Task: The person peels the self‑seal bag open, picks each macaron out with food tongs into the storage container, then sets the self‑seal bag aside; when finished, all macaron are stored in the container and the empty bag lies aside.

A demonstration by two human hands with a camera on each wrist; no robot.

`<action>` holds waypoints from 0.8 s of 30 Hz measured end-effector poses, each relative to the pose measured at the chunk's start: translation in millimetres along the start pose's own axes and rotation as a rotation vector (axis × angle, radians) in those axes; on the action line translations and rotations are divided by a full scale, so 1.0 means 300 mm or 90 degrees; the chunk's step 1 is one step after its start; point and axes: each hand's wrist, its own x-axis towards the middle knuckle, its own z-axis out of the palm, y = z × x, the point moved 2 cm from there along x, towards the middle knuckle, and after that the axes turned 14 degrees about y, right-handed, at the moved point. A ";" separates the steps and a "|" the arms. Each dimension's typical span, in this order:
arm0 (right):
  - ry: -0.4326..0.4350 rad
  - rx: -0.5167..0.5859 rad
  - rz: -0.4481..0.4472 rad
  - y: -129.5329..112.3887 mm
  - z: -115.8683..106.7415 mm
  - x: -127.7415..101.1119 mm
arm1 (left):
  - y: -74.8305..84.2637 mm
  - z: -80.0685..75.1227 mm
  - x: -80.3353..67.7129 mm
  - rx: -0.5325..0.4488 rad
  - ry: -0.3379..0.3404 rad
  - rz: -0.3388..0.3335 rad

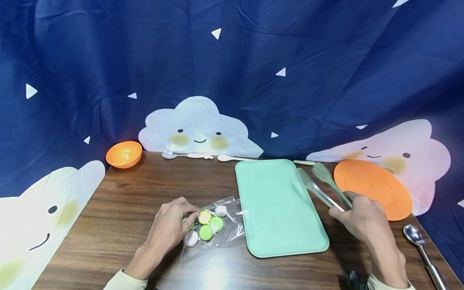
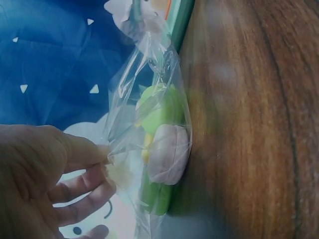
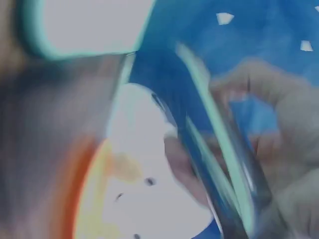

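Head view: left fingers (image 1: pixel 191 208) pinch the clear bag (image 1: pixel 230 229), probably light, slippery, best held by loose edges; right fingers (image 1: pixel 340 216) grip tongs (image 1: pixel 320 192).

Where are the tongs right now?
In the head view, the tongs are right of centre, in the right hand, between the mint-green tray and the orange plate.

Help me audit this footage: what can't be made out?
Head view: part of the leftmost green piece, hidden by the left hand; handle end of the scoop, cut off by the bottom edge.
Left wrist: most of the tray, cut off by the top edge.
Right wrist: fine detail of the tongs, blurred.
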 end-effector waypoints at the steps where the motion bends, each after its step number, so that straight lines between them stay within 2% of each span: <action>1: -0.001 0.014 -0.030 -0.029 -0.003 -0.013 | 0.000 0.000 0.001 0.001 0.007 0.003; 5: -0.013 0.092 -0.152 -0.158 0.024 -0.067 | 0.000 0.001 0.006 0.001 0.020 0.010; 8: -0.016 0.119 -0.207 -0.232 0.062 -0.095 | 0.003 0.004 0.008 0.002 0.027 0.012; 18: -0.042 0.106 -0.281 -0.343 0.184 -0.120 | -0.001 0.011 0.002 0.007 0.040 0.020; 24: -0.033 0.126 -0.291 -0.371 0.231 -0.119 | 0.004 0.016 0.002 0.003 0.043 0.029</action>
